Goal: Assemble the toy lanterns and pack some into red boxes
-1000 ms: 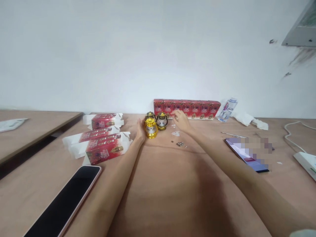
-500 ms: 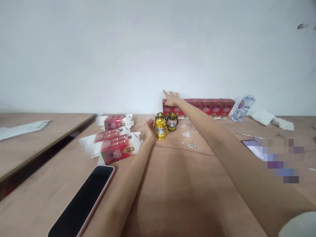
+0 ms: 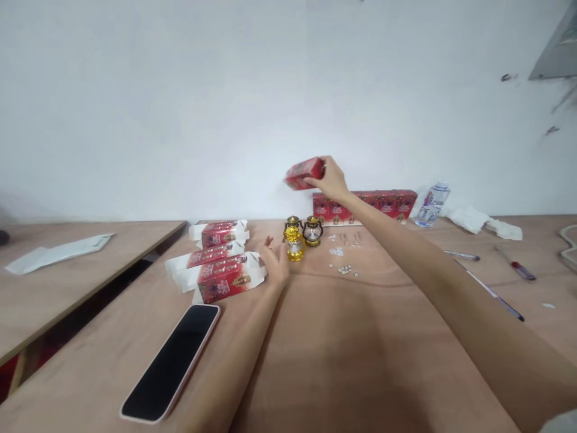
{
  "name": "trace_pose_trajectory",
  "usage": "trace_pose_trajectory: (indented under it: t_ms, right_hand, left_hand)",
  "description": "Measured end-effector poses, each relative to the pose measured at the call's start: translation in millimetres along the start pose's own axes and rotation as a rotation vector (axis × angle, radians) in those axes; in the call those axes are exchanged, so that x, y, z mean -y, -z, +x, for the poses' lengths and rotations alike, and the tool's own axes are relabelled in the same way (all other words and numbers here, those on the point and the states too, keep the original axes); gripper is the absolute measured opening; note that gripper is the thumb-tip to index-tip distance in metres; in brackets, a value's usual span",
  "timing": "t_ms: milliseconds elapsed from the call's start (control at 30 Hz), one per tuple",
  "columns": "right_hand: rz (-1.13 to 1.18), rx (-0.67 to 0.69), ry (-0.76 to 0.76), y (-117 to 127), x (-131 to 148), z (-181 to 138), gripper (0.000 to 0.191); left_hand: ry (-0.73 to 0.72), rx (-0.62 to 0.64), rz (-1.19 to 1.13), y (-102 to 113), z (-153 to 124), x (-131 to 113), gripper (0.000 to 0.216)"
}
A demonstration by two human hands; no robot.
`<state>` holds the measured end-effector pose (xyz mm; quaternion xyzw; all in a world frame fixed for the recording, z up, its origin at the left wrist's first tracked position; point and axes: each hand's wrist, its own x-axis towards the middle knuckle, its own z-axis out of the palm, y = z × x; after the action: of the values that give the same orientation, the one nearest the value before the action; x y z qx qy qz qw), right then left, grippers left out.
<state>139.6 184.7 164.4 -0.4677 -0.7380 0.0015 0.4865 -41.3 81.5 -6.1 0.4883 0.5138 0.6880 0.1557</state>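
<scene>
My right hand (image 3: 332,179) grips a red printed box (image 3: 305,174) and holds it tilted in the air, above the left end of a row of similar red boxes (image 3: 386,204) against the wall. My left hand (image 3: 276,263) hovers low over the table with fingers apart and nothing in them. Just right of it stands a gold lantern (image 3: 295,244). Two dark bronze lanterns, one partly behind the gold one and another dark lantern (image 3: 312,231) to its right, stand close by. To the left lie several opened red and white cartons (image 3: 224,278) with flaps out.
A phone (image 3: 171,364) lies at front left. Small coin cells (image 3: 346,270) and white scraps (image 3: 336,251) lie right of the lanterns. Farther right are a plastic bottle (image 3: 433,204), crumpled tissue (image 3: 469,218) and a screwdriver (image 3: 518,269). A gap separates the left tabletop (image 3: 121,240).
My right hand has taken a box from the left end of the row and lifted it. My left hand has turned with its fingers spread. The view has shifted slightly.
</scene>
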Motion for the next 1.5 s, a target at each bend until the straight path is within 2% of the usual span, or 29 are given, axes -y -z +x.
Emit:
trace_pose_trajectory:
  t_ms: [33,100,167,233,267,333,400,500,633,800,933,1033,1100,1200,1367,1500]
  right_hand:
    - [0.159,-0.137,-0.041,10.3,-0.2,-16.4,0.059]
    - [0.421,-0.325,-0.201,23.8,0.1,-64.6,0.059]
    - [0.651,-0.37,-0.391,27.1,3.2,-127.1,0.061]
    - [0.847,-0.278,-0.558,23.2,9.4,-190.4,0.059]
    - [0.898,-0.225,-0.634,20.2,13.1,-217.7,0.056]
    - [0.948,-0.121,-0.702,15.6,20.0,-257.3,0.054]
    - [0.977,-0.017,-0.669,14.6,24.7,-276.0,0.054]
    - [1.015,0.111,-0.65,17.8,27.6,-278.4,0.055]
    - [1.039,0.168,-0.704,21.3,27.8,-274.0,0.058]
    - [0.978,0.124,-0.635,24.9,28.7,-278.4,0.048]
    - [0.721,-0.015,-0.528,29.7,31.3,-280.7,0.039]
    - [0.558,0.005,-0.389,32.8,34.3,-281.0,0.032]
    - [0.537,0.024,-0.35,33.6,35.4,-280.8,0.031]
    - [0.565,0.0,-0.387,31.6,33.9,-279.8,0.025]
    - [0.588,-0.039,-0.548,22.4,25.9,-275.9,0.026]
    - [0.724,-0.059,-0.658,16.2,20.7,-274.8,0.021]
  left_hand:
    - [-0.044,0.04,0.019,3.6,-7.7,-6.5,0.054]
    - [-0.126,0.137,0.049,10.9,-24.4,-19.5,0.066]
    - [-0.191,0.261,0.068,18.1,-41.2,-31.6,0.075]
    - [-0.173,0.382,0.013,23.9,-56.0,-41.6,0.082]
    - [-0.1,0.428,-0.064,25.9,-61.8,-45.2,0.084]
    - [0.131,0.457,-0.252,27.1,-69.5,-48.9,0.08]
    - [0.326,0.424,-0.374,25.7,-71.6,-47.7,0.065]
    - [0.412,0.374,-0.412,23.0,-67.8,-41.9,0.05]
    - [0.49,0.352,-0.475,23.5,-63.0,-40.1,0.051]
    - [0.6,0.323,-0.552,24.9,-61.7,-45.0,0.048]
    - [0.636,0.288,-0.6,25.0,-59.4,-44.7,0.045]
    - [0.636,0.277,-0.616,25.4,-58.5,-44.0,0.044]
    - [0.631,0.275,-0.62,25.6,-58.7,-44.1,0.044]
    - [0.62,0.268,-0.622,25.7,-59.3,-44.9,0.044]
    - [0.579,0.271,-0.62,25.0,-60.3,-46.5,0.044]
    - [0.483,0.296,-0.607,26.6,-66.1,-47.1,0.056]
